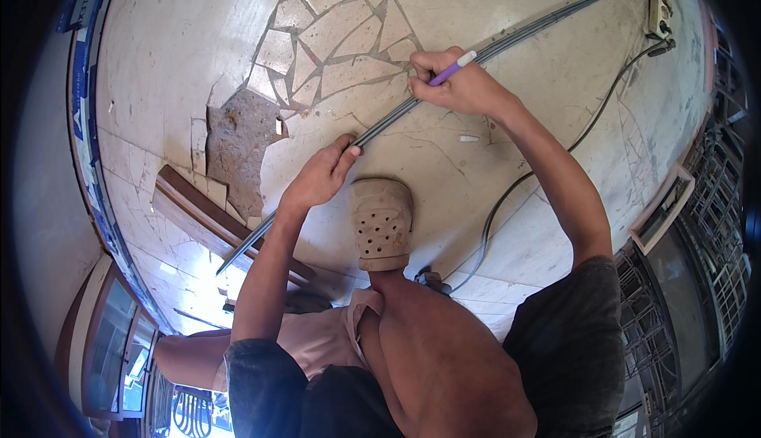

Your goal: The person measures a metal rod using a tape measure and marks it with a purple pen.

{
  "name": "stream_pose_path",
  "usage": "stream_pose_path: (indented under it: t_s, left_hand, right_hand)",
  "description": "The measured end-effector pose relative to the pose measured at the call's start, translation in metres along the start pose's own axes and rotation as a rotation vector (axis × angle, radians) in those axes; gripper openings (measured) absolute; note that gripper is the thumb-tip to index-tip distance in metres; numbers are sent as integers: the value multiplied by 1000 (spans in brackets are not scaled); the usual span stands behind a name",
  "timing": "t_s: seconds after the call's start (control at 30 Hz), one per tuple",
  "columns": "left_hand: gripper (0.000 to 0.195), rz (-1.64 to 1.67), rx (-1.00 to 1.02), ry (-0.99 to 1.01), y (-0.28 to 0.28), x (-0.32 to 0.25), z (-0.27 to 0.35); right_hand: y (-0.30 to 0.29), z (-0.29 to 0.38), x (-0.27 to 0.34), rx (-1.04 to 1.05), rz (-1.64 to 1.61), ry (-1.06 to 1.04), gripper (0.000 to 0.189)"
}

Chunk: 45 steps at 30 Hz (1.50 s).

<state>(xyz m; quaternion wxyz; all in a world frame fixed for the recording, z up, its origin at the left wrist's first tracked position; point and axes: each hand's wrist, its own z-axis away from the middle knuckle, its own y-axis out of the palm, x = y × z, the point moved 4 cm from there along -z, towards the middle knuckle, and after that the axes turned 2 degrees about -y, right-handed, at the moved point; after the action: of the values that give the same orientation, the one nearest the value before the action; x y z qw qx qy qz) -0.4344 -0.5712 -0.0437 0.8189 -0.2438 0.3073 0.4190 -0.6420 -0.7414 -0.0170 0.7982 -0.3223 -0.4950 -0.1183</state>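
A bundle of long, thin grey metal rods [389,118] runs diagonally across the floor in front of me. My left hand [324,170] is closed around the bundle, thumb on top, near its lower end. Farther up the rods, my right hand [461,84] grips a purple pen or marker [447,73] with a white end pointing up and to the right. Its tip is hidden by my fingers, which are at the rods. Just below my left hand is my foot in a dusty beige clog [383,221] with holes.
A power strip [660,7] lies at the upper right; a dark cable [490,218] curves across the floor. Brown wooden pieces [202,206] lie left, beside a broken floor patch [238,135]. A small white piece [468,138] lies below my right hand. Metal grilles [713,200] stand right.
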Motion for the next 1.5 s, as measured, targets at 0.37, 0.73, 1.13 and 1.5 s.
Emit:
stream_pose_path:
  t_s: [0.37, 0.73, 1.13, 1.5]
  left_hand:
    - [40, -19, 2, 3, -2, 0, 1]
    - [42, 16, 1, -54, -2, -5, 2]
    - [41, 21, 0, -34, -2, -2, 1]
    - [38, 38, 25, -36, -2, -9, 1]
  right_hand:
    - [1, 21, -3, -164, -100, -5, 34]
    - [5, 21, -6, -194, -78, -61, 33]
    - [6, 20, -7, -178, -45, -49, 33]
    - [5, 20, -4, -135, -34, -12, 31]
